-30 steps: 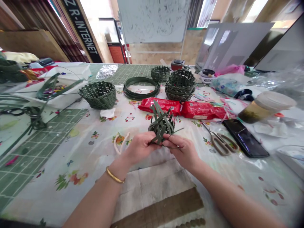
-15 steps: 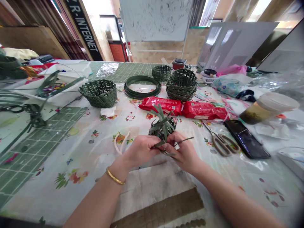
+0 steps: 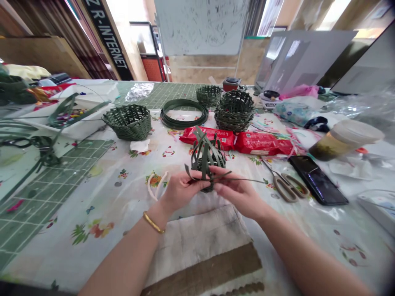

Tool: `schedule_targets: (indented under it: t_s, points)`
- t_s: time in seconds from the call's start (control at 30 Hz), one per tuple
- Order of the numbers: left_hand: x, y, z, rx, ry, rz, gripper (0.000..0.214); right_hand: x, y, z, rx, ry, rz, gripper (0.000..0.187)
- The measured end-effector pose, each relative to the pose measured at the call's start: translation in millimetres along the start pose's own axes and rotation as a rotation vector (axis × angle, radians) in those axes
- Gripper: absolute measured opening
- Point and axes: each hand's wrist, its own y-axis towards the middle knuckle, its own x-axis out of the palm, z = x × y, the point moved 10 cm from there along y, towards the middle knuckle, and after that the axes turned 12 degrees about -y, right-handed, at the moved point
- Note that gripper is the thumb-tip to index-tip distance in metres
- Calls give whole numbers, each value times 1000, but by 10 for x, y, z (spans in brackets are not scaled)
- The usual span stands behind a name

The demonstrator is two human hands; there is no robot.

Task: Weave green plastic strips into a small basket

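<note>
A small, partly woven green basket stands in front of me, loose strip ends rising from its rim. On its near left side, my left hand pinches the basket's edge between thumb and fingers. My right hand is closed at the near right of the basket, its fingertips on a thin green strip that trails off to the right. Parts of the weave are hidden behind my fingers. Below my hands lies a whitish cloth with a brown band.
Two red packets lie just beyond the basket. Scissors and a black phone are on the right. Farther back stand finished woven baskets and a coil of green strip. A cup leans at far right.
The basket has turned and tipped more upright, its loose ends now pointing up. My right hand's fingers have shifted, and the thin strip now extends farther right.
</note>
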Motion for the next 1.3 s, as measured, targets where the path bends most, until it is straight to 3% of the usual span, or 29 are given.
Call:
schedule_targets:
  t_s: [0.1, 0.2, 0.37, 0.53, 0.63, 0.77, 0.9, 1.03, 1.3]
  points:
    - [-42, 19, -112, -101, -130, -4, 12, 79, -24, -32, -52, -135, -102, 25]
    - [9, 23, -125, -150, -178, -76, 12, 68, -9, 9, -23, -128, -106, 31]
    - [52, -5, -131, -174, -211, -70, 16, 11, 7, 33, 3, -196, -45, 12]
    - [63, -46, -43, -61, -70, -33, 11, -55, -49, 14, -87, -376, 99, 15]
    - [86, -62, 46, 16, 23, 1, 8, -91, -61, 96, -63, -228, 210, 18]
    - [45, -70, -23, -53, 13, 156, 10, -85, -68, 159, -54, 29, 294, 25]
    - [-15, -93, -122, -118, 10, 285, 13, -102, -122, 93, -141, -28, 340, 19]
    - [-3, -82, -103, -60, 55, 242, 13, -150, -128, 115, -117, -147, 382, 13]
    - [0, -71, -53, -13, 96, 161, 9, -186, -14, 243, 43, 125, 378, 23]
